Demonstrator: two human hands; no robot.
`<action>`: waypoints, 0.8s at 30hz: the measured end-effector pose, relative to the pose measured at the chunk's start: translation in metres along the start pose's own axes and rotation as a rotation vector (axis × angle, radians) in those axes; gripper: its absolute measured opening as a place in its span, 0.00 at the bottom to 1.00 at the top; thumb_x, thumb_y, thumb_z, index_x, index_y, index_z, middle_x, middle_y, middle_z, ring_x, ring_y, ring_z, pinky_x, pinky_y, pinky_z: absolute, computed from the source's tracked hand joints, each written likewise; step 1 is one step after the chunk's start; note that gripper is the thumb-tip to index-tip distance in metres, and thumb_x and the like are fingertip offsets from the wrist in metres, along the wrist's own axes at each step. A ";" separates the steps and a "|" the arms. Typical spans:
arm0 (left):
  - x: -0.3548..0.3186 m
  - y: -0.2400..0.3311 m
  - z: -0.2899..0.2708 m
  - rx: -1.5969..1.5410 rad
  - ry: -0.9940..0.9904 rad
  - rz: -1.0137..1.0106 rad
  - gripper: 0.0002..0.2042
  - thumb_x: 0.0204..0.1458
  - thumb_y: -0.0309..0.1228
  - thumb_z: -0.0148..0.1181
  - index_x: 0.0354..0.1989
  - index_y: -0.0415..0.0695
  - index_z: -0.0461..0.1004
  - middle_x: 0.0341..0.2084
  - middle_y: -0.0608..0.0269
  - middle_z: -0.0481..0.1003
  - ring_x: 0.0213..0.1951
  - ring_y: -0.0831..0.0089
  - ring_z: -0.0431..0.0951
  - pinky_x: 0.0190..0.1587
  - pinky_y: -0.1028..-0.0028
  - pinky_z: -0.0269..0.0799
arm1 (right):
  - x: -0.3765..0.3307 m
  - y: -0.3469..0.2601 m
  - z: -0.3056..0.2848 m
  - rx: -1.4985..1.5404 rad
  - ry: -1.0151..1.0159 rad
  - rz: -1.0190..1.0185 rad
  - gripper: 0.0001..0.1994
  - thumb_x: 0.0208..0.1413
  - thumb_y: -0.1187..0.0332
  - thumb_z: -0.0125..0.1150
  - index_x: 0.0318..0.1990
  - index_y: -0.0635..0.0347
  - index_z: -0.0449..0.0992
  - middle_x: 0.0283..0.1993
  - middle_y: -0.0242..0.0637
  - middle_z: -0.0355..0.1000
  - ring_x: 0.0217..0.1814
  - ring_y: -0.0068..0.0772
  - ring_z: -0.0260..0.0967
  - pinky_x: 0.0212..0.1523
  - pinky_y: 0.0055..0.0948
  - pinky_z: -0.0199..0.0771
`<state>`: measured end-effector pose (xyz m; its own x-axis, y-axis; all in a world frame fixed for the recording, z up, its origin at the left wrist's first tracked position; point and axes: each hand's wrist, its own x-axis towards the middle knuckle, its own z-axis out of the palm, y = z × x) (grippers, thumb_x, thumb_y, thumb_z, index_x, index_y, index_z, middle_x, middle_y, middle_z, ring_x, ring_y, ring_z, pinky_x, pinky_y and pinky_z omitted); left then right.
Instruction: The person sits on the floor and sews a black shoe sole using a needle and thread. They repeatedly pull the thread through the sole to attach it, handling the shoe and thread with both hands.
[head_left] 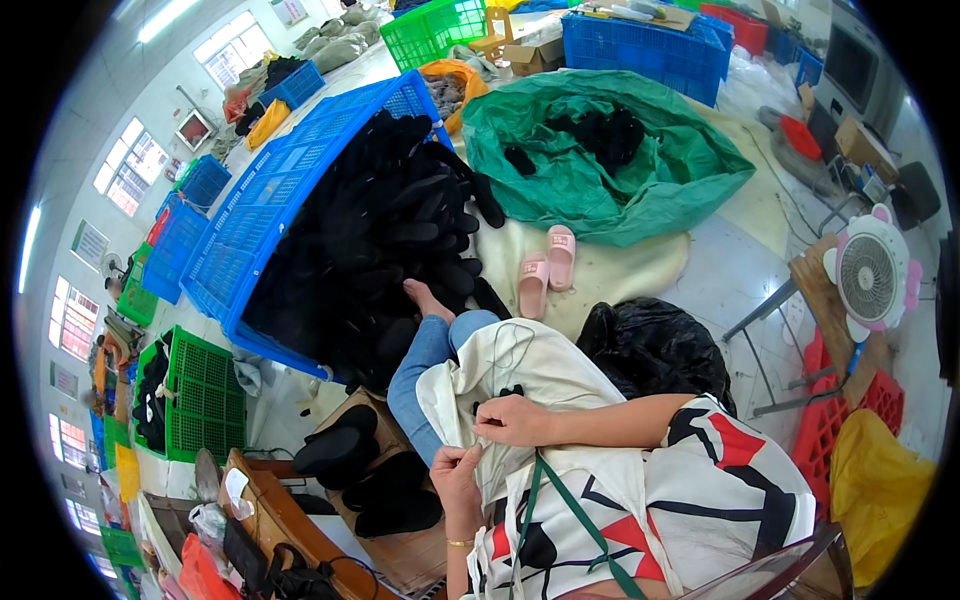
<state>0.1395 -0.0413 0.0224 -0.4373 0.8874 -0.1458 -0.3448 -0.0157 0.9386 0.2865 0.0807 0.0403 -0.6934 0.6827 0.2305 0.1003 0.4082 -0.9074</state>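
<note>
Both hands — left hand (457, 472) and right hand (512, 420) — pinch the white cloth (520, 365) with fingers clamped on its edge; keeping it taut probably helps.

Both hands grip a white cloth bag (520, 365) resting on the person's lap. The left hand (458, 475) pinches the bag's lower edge; the right hand (512, 420) closes on the cloth just above it, with the 2 hands near each other. A small black item (512, 391) lies on the bag beside the right hand. A tilted blue crate (270, 200) ahead spills a heap of black insoles (390, 230) onto the floor. 2 pink slippers (547, 268) sit on a cream mat (620, 270). A green sack (640, 170) lies open beyond them. A black plastic bag (655, 345) sits right of the lap.
</note>
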 end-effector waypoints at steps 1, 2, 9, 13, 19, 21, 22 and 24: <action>0.001 -0.001 -0.002 -0.020 0.001 0.013 0.07 0.49 0.18 0.66 0.26 0.41 0.72 0.25 0.68 0.75 0.28 0.84 0.71 0.36 0.82 0.67 | 0.000 0.003 0.001 -0.006 -0.013 0.007 0.11 0.53 0.65 0.61 0.26 0.64 0.71 0.23 0.44 0.68 0.23 0.44 0.66 0.27 0.37 0.66; 0.001 -0.001 0.000 -0.043 0.027 0.021 0.07 0.49 0.18 0.65 0.26 0.41 0.72 0.26 0.66 0.75 0.28 0.82 0.72 0.36 0.82 0.68 | -0.001 0.006 0.003 0.008 -0.033 0.022 0.11 0.54 0.65 0.61 0.27 0.63 0.71 0.23 0.43 0.67 0.23 0.41 0.65 0.27 0.35 0.65; -0.004 0.001 -0.002 -0.082 0.055 -0.089 0.08 0.49 0.16 0.62 0.29 0.40 0.68 0.28 0.58 0.77 0.28 0.75 0.77 0.32 0.76 0.77 | -0.003 0.011 0.009 0.054 -0.071 0.030 0.11 0.55 0.65 0.61 0.28 0.63 0.71 0.23 0.40 0.66 0.23 0.34 0.62 0.28 0.32 0.64; -0.002 0.004 0.004 0.078 0.031 -0.038 0.13 0.47 0.14 0.61 0.34 0.42 0.63 0.28 0.57 0.76 0.26 0.74 0.77 0.31 0.75 0.79 | -0.003 0.011 0.005 0.027 -0.034 0.005 0.10 0.55 0.66 0.61 0.29 0.63 0.71 0.23 0.41 0.66 0.23 0.35 0.63 0.28 0.33 0.65; 0.007 -0.007 -0.013 0.399 0.104 0.114 0.16 0.45 0.14 0.61 0.35 0.43 0.60 0.26 0.61 0.73 0.27 0.77 0.76 0.33 0.76 0.77 | 0.003 -0.008 -0.012 0.049 0.112 0.005 0.09 0.55 0.66 0.59 0.31 0.63 0.72 0.28 0.46 0.71 0.31 0.43 0.71 0.33 0.36 0.70; 0.008 -0.012 -0.028 0.427 0.141 0.154 0.15 0.45 0.16 0.62 0.34 0.43 0.61 0.25 0.64 0.71 0.26 0.79 0.73 0.32 0.78 0.74 | 0.008 -0.003 -0.006 0.102 0.052 -0.002 0.10 0.57 0.65 0.58 0.33 0.63 0.73 0.30 0.47 0.71 0.32 0.42 0.72 0.35 0.35 0.70; 0.008 -0.013 -0.039 0.447 0.175 0.165 0.15 0.45 0.16 0.62 0.34 0.43 0.61 0.24 0.66 0.70 0.25 0.80 0.72 0.31 0.79 0.72 | 0.012 0.000 -0.003 0.142 0.008 -0.002 0.10 0.57 0.64 0.57 0.33 0.64 0.73 0.31 0.47 0.72 0.33 0.41 0.72 0.35 0.35 0.70; 0.015 -0.011 -0.047 0.665 0.238 0.302 0.11 0.45 0.19 0.61 0.30 0.43 0.63 0.20 0.71 0.64 0.23 0.83 0.65 0.29 0.81 0.65 | 0.020 0.008 -0.020 0.435 -0.062 0.429 0.14 0.63 0.58 0.52 0.40 0.60 0.76 0.31 0.35 0.74 0.32 0.29 0.74 0.27 0.28 0.75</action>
<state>0.0974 -0.0493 -0.0051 -0.6258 0.7646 0.1543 0.3575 0.1053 0.9280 0.2874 0.1098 0.0445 -0.6968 0.6898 -0.1963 0.0883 -0.1891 -0.9780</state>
